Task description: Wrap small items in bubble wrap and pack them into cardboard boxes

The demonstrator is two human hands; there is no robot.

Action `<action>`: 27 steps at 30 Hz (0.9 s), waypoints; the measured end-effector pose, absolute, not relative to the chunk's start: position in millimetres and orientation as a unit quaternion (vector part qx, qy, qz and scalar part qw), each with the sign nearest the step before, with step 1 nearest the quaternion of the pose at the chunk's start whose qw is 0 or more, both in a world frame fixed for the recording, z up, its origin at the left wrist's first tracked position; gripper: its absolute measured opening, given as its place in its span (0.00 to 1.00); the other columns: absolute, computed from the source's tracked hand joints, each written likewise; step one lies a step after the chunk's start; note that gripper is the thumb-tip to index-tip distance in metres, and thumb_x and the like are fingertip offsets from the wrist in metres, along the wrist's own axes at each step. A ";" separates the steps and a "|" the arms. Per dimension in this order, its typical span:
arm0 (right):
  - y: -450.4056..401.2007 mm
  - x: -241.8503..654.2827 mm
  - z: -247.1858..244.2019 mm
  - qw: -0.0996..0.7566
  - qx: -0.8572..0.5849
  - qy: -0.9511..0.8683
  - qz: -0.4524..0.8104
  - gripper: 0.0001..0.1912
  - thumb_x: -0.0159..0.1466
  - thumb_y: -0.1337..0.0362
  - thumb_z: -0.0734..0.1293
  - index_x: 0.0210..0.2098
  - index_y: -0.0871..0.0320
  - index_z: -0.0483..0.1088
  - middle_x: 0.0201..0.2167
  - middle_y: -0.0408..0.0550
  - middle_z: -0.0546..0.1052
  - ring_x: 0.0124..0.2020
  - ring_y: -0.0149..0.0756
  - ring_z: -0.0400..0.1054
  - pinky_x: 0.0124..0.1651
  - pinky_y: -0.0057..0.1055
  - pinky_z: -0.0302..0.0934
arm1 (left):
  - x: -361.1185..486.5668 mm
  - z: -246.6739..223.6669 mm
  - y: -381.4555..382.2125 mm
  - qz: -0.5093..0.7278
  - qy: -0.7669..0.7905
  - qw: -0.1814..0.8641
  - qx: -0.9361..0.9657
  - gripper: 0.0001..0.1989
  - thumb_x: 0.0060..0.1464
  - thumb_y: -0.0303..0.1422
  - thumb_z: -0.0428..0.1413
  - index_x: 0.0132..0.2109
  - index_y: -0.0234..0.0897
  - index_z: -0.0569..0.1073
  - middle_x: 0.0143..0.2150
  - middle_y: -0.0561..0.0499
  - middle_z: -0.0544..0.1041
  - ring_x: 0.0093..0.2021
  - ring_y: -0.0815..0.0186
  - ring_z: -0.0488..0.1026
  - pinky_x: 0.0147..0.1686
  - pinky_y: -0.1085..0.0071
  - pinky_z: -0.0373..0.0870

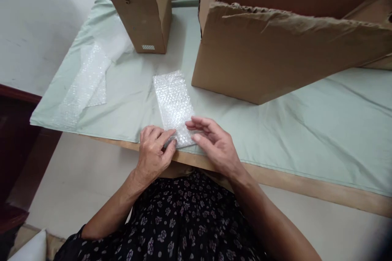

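Observation:
A flat rectangular piece of bubble wrap (174,100) lies on the cloth near the table's front edge; whether anything is inside it, I cannot make out. My left hand (154,147) is at its lower left corner, the fingers curled and the thumb and index finger closed on the edge. On the opposite side, my right hand (214,140) is open, its fingers stretched out and held apart from the thumb, with the fingertips at the wrap's right edge.
More bubble wrap sheets (88,77) lie loosely at the left of the green cloth (294,130). Behind stand a narrow cardboard box (143,20) and, to the right, a large open cardboard box (260,53) with torn rims. A wall (45,20) borders the left side.

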State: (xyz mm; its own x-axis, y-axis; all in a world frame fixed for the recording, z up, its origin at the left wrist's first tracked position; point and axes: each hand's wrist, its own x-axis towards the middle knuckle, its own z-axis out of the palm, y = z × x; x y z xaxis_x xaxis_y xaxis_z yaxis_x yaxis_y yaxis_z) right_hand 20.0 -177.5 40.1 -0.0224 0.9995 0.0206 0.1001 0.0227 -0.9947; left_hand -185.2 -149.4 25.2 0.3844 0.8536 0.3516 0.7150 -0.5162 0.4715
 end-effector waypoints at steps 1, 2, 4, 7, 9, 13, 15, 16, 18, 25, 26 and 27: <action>-181.6 22.5 40.8 0.452 -0.524 -0.596 0.408 0.19 0.72 0.63 0.67 0.62 0.54 0.71 0.59 0.53 0.79 0.62 0.45 0.73 0.62 0.47 0.71 | -186.5 25.6 -148.5 0.277 0.471 0.124 0.828 0.11 0.68 0.33 0.56 0.51 0.40 0.82 0.37 0.46 0.79 0.44 0.55 0.72 0.49 0.54 0.69; -185.2 25.0 40.5 0.420 -0.530 -0.655 0.336 0.18 0.71 0.66 0.66 0.60 0.54 0.73 0.61 0.53 0.79 0.64 0.46 0.71 0.65 0.50 0.69 | -187.5 25.5 -148.1 0.272 0.467 0.124 0.832 0.12 0.68 0.33 0.56 0.51 0.40 0.82 0.38 0.46 0.79 0.44 0.55 0.72 0.49 0.54 0.69; -189.2 29.4 37.2 0.343 -0.531 -0.745 0.213 0.19 0.69 0.72 0.65 0.58 0.57 0.75 0.63 0.55 0.77 0.68 0.51 0.67 0.66 0.54 0.66 | -188.9 25.0 -149.1 0.268 0.470 0.117 0.833 0.12 0.67 0.33 0.56 0.52 0.40 0.82 0.43 0.44 0.78 0.47 0.54 0.73 0.51 0.53 0.70; -188.1 32.4 29.7 0.263 -0.526 -0.800 0.117 0.17 0.70 0.75 0.63 0.54 0.59 0.77 0.62 0.57 0.78 0.68 0.55 0.68 0.60 0.53 0.69 | -190.0 25.6 -154.5 0.273 0.482 0.098 0.827 0.14 0.66 0.36 0.59 0.56 0.41 0.80 0.60 0.38 0.72 0.60 0.48 0.71 0.60 0.47 0.70; -186.5 32.3 27.7 0.264 -0.523 -0.806 0.080 0.14 0.72 0.75 0.63 0.50 0.59 0.78 0.59 0.56 0.81 0.66 0.54 0.70 0.58 0.51 0.69 | -190.8 27.9 -160.3 0.279 0.474 0.083 0.831 0.19 0.64 0.39 0.63 0.59 0.41 0.77 0.71 0.36 0.64 0.68 0.43 0.66 0.65 0.43 0.66; -191.8 30.8 34.4 0.326 -0.505 -0.795 0.079 0.10 0.74 0.72 0.64 0.47 0.60 0.78 0.48 0.52 0.85 0.57 0.48 0.76 0.57 0.46 0.68 | -193.2 32.5 -171.7 0.293 0.419 0.074 0.856 0.15 0.62 0.33 0.65 0.55 0.41 0.77 0.66 0.38 0.74 0.67 0.45 0.69 0.67 0.41 0.64; -196.7 30.5 38.6 0.348 -0.495 -0.787 0.118 0.09 0.75 0.70 0.64 0.45 0.59 0.78 0.41 0.48 0.85 0.46 0.42 0.78 0.53 0.42 0.69 | -193.9 32.6 -174.7 0.310 0.398 0.106 0.857 0.10 0.64 0.27 0.61 0.51 0.41 0.78 0.51 0.45 0.83 0.59 0.52 0.76 0.67 0.44 0.66; -198.8 30.5 39.9 0.354 -0.493 -0.782 0.142 0.08 0.75 0.69 0.64 0.44 0.59 0.78 0.39 0.46 0.85 0.41 0.39 0.78 0.50 0.40 0.69 | -193.8 32.2 -175.2 0.321 0.394 0.127 0.852 0.09 0.65 0.25 0.60 0.50 0.41 0.78 0.46 0.48 0.84 0.54 0.56 0.79 0.66 0.47 0.68; -201.3 30.5 40.3 0.359 -0.506 -0.764 0.179 0.07 0.75 0.68 0.65 0.46 0.58 0.77 0.39 0.45 0.85 0.37 0.36 0.78 0.47 0.37 0.69 | -192.9 31.0 -174.2 0.343 0.396 0.156 0.837 0.09 0.66 0.26 0.59 0.51 0.40 0.78 0.41 0.50 0.84 0.46 0.60 0.81 0.61 0.52 0.72; -207.3 31.1 38.2 0.388 -0.560 -0.731 0.040 0.11 0.73 0.65 0.69 0.53 0.59 0.74 0.52 0.56 0.81 0.51 0.45 0.75 0.52 0.42 0.68 | -183.8 29.4 -157.6 0.340 0.440 0.144 0.819 0.13 0.67 0.31 0.59 0.58 0.37 0.76 0.42 0.48 0.83 0.40 0.63 0.80 0.44 0.65 0.78; -208.0 30.7 38.2 0.370 -0.552 -0.747 0.027 0.11 0.72 0.65 0.69 0.53 0.59 0.74 0.54 0.57 0.80 0.53 0.46 0.74 0.54 0.44 0.67 | -182.3 28.5 -155.0 0.337 0.443 0.140 0.819 0.14 0.67 0.30 0.59 0.59 0.37 0.75 0.43 0.47 0.83 0.41 0.62 0.80 0.45 0.64 0.78; -208.2 30.0 37.9 0.345 -0.539 -0.768 0.024 0.11 0.71 0.66 0.70 0.53 0.59 0.74 0.55 0.57 0.80 0.55 0.48 0.73 0.56 0.46 0.66 | -181.0 27.5 -152.9 0.335 0.445 0.135 0.819 0.15 0.67 0.30 0.59 0.59 0.37 0.75 0.44 0.46 0.82 0.43 0.62 0.80 0.46 0.64 0.79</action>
